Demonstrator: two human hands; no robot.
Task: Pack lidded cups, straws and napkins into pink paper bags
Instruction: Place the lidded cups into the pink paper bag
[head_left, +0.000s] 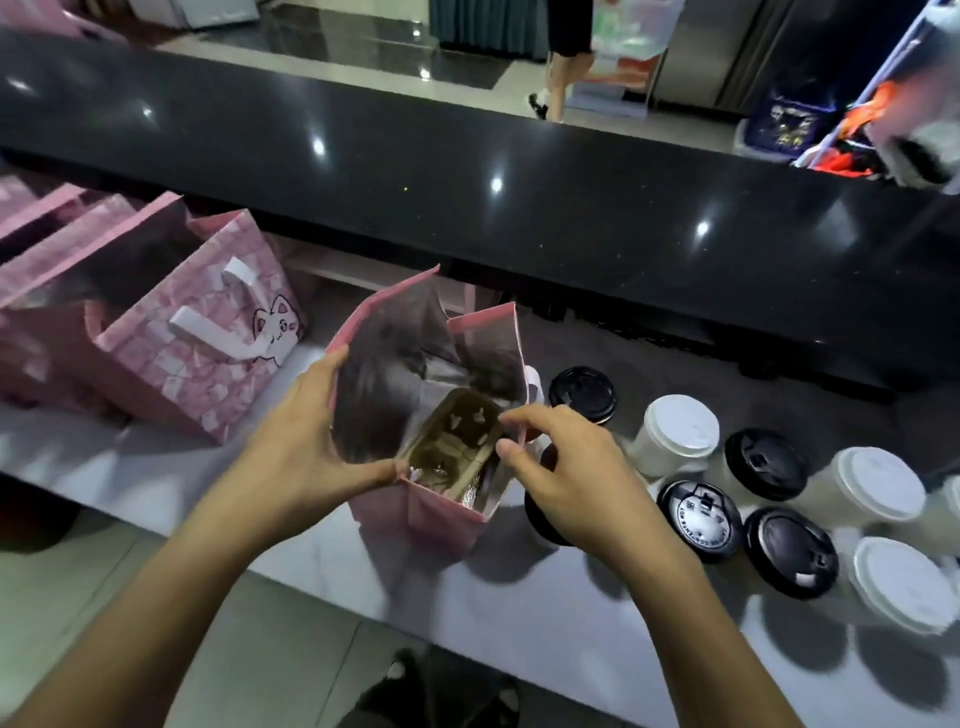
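Observation:
An open pink paper bag (441, 512) stands on the white counter (571, 613) in the middle. A brown cardboard cup holder (457, 436) lies at its bottom. My left hand (311, 431) grips the bag's left rim, thumb along the near edge. My right hand (566, 467) pinches the bag's right rim. To the right stand several lidded cups, some with black lids (698, 519), some with white lids (680, 426). One black-lidded cup is partly hidden under my right hand. No straws or napkins show.
More pink bags with a cat print (208, 332) stand at the left. A raised black bar top (467, 171) runs across behind the counter. A person's legs (558, 78) are on the floor beyond it. My foot (431, 691) shows below the counter edge.

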